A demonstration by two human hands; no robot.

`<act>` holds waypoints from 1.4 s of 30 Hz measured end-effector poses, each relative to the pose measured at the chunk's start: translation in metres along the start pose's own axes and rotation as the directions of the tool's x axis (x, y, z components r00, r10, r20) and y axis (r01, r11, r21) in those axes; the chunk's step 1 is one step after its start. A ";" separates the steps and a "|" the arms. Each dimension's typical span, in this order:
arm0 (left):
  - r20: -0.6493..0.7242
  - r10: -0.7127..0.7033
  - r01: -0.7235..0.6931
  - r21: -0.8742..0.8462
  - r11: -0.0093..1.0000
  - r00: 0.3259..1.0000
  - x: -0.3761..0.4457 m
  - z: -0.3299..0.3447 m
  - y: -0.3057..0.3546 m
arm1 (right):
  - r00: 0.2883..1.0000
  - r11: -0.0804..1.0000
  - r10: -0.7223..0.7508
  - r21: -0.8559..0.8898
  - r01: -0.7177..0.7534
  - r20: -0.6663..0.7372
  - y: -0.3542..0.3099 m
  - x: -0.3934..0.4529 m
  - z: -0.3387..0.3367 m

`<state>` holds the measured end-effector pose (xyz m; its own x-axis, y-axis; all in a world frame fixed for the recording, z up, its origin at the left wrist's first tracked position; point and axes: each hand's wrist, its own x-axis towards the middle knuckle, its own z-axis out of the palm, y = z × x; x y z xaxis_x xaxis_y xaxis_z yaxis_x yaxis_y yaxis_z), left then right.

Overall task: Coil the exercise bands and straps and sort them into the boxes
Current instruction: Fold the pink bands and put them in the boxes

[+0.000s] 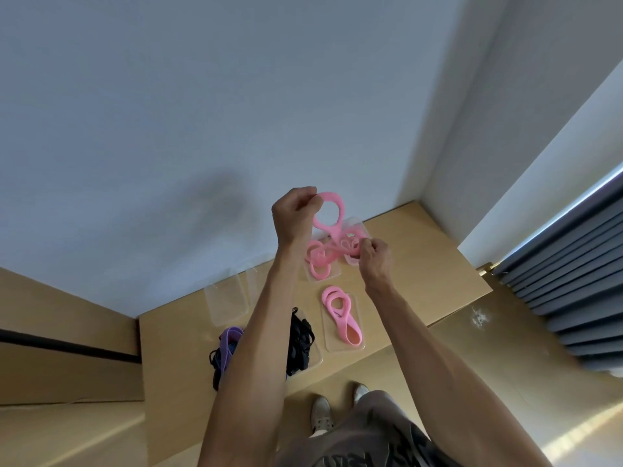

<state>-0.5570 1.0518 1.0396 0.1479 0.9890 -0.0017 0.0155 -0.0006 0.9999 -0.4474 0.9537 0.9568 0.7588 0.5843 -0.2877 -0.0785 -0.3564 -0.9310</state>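
two bare forearms reach forward from the bottom of the view, above grey patterned shorts (371, 439) and a pair of pale shoes (320, 412) on the light wooden floor (505, 382). the left hand (293, 214) is raised, its thumb and fingertips pinched on the top of a pink band (332, 214) that hangs in an open loop. the right hand (376, 257) is lower, fingers curled and pinching the lower end of that same band, where it twists into smaller loops.

below the hands stands a low wooden surface (438, 264) set against a plain white wall (202, 96). on it lie several shallow clear boxes. one clear box (323, 276) just under the hands holds coiled pink bands; another clear box (359, 345) nearer the person holds a pink coiled band (340, 315). a box near the left forearm holds black straps (300, 342). to the left, a loose heap of purple and black bands (226, 348) sits on the wood, and beyond it an unfilled clear box (227, 301).

at the right, a grey pleated curtain (573, 281) hangs beside a bright window edge. a wooden panel with a dark groove (67, 345) runs along the left.
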 end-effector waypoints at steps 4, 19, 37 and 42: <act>0.129 0.001 0.008 -0.070 0.998 0.992 0.006 -0.001 0.010 | 0.980 0.979 0.184 -0.106 -0.175 0.077 0.030 0.001 -0.004; 0.277 -0.060 0.026 0.125 0.992 0.959 0.004 0.012 -0.005 | 0.896 0.948 -0.189 0.311 0.060 0.402 -0.050 0.001 -0.005; 0.363 -0.879 0.951 -0.120 0.285 0.309 -0.061 0.017 -0.148 | 0.859 0.890 0.079 0.351 -0.289 0.506 -0.025 0.016 -0.016; 0.284 -0.876 0.920 -0.159 0.357 0.389 -0.054 0.034 -0.148 | 0.858 0.917 0.151 0.254 -0.307 0.491 -0.005 0.020 -0.026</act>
<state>-0.5338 0.9936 0.8906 0.3251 0.3431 -0.8812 -0.0158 0.9337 0.3577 -0.4151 0.9482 0.9620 0.3216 0.8055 -0.4977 -0.4687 -0.3213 -0.8228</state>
